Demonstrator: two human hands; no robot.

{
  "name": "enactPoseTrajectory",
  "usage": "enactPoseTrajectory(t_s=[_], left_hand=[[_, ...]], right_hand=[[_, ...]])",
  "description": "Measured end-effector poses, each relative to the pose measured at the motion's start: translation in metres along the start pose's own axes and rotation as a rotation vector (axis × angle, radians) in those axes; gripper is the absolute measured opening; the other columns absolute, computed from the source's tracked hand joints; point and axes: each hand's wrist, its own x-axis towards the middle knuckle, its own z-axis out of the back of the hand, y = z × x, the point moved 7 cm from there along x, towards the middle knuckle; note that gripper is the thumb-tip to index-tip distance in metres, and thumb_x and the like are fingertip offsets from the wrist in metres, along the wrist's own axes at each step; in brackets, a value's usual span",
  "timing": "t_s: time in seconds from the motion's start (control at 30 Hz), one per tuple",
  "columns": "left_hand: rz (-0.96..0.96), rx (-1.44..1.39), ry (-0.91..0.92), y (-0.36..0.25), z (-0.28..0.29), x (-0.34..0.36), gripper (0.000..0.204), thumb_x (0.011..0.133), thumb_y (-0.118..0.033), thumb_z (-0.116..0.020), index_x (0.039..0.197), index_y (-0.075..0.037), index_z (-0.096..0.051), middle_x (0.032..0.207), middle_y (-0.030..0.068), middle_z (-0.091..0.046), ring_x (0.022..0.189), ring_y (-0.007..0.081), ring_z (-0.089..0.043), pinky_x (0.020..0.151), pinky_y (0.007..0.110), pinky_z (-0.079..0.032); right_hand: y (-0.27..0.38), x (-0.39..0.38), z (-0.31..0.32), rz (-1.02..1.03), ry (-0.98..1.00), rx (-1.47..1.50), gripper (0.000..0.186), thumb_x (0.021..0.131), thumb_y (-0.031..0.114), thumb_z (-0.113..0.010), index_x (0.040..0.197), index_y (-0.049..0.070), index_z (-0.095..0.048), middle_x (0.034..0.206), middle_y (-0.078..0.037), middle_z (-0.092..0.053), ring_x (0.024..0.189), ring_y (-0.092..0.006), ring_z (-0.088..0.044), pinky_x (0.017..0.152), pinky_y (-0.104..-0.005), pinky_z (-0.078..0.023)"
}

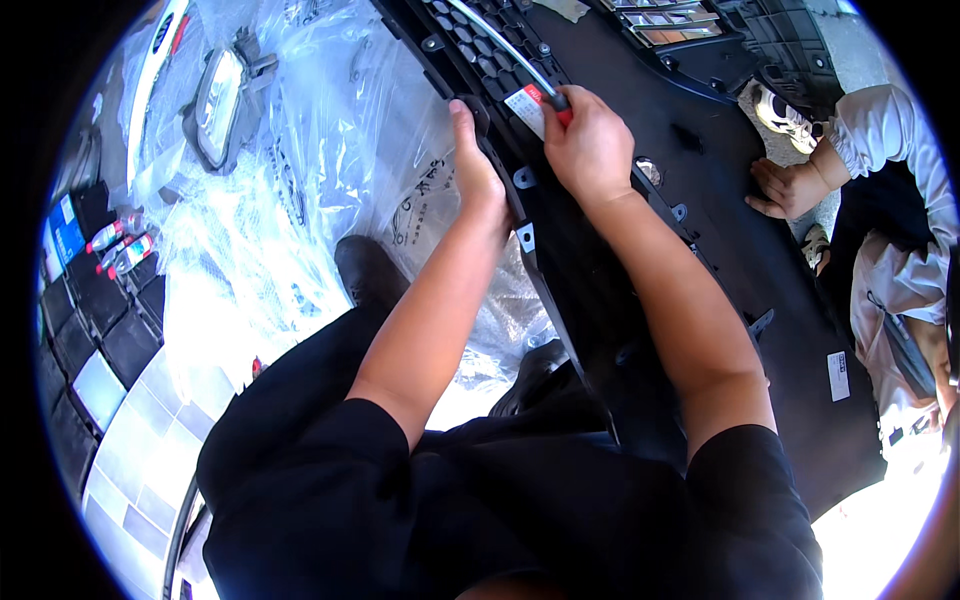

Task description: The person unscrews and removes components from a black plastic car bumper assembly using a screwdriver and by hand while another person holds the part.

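My right hand (592, 145) is closed round the red and black handle of a screwdriver (512, 52), whose long metal shaft points up and left over a honeycomb-mesh car grille (466, 42). Closed on the grille's left edge is my left hand (478, 172), thumb on top, its other fingers hidden beneath. A red and white label (528, 106) sits on the black plastic between my hands. The grille lies along a large, smooth black bumper panel (705, 215). Where the screwdriver's tip ends is not plain.
Crumpled clear plastic sheeting (300, 130) spreads to the left, with a lamp unit (222, 105) on it. Red-capped bottles (125, 255) stand farther left. Another person's hand (790, 185) rests at the panel's right edge. A chrome-slatted part (668, 20) lies at the top right.
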Motion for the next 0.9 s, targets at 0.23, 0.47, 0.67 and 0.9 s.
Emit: enactPoseTrajectory(t_s=[0.23,0.47,0.67,0.9], left_hand=[[0.164,0.013,0.333,-0.005,-0.014,0.007,0.089,0.098,-0.081,-0.029,0.125,-0.003,-0.062,0.106,0.0137,-0.07,0.086,0.0282,-0.07,0.072,0.041,-0.059],[0.027,0.115,-0.022,-0.004,-0.005,0.007,0.084,0.097,-0.081,-0.031,0.119,-0.007,-0.064,0.094,0.0117,-0.071,0.074,0.0239,-0.068,0.056,0.035,-0.055],[0.041,0.134,0.064,-0.001,0.004,0.014,0.085,0.098,-0.08,-0.031,0.128,-0.007,-0.061,0.113,0.0159,-0.069,0.097,0.028,-0.068,0.082,0.04,-0.058],[0.126,-0.007,0.192,0.009,0.019,0.012,0.098,0.095,-0.085,-0.024,0.136,-0.004,-0.058,0.119,0.0193,-0.068,0.101,0.0308,-0.068,0.089,0.043,-0.057]], right_hand=[[-0.018,0.009,-0.002,-0.215,0.909,0.58,0.02,0.086,0.017,-0.078,0.102,0.005,-0.076,0.084,-0.003,-0.076,0.059,-0.0079,-0.057,0.057,-0.0245,-0.046],[-0.021,-0.002,-0.011,-0.197,0.975,0.559,0.02,0.091,0.014,-0.075,0.107,0.002,-0.073,0.088,-0.004,-0.076,0.058,-0.0065,-0.054,0.057,-0.0226,-0.045],[-0.018,-0.003,-0.019,-0.227,0.982,0.475,0.021,0.092,0.015,-0.073,0.109,0.002,-0.072,0.086,-0.004,-0.076,0.061,-0.0062,-0.056,0.059,-0.0213,-0.046],[-0.023,-0.006,-0.02,-0.233,0.935,0.578,0.021,0.091,0.017,-0.075,0.106,0.002,-0.074,0.089,-0.005,-0.077,0.061,-0.0081,-0.057,0.059,-0.0236,-0.05]])
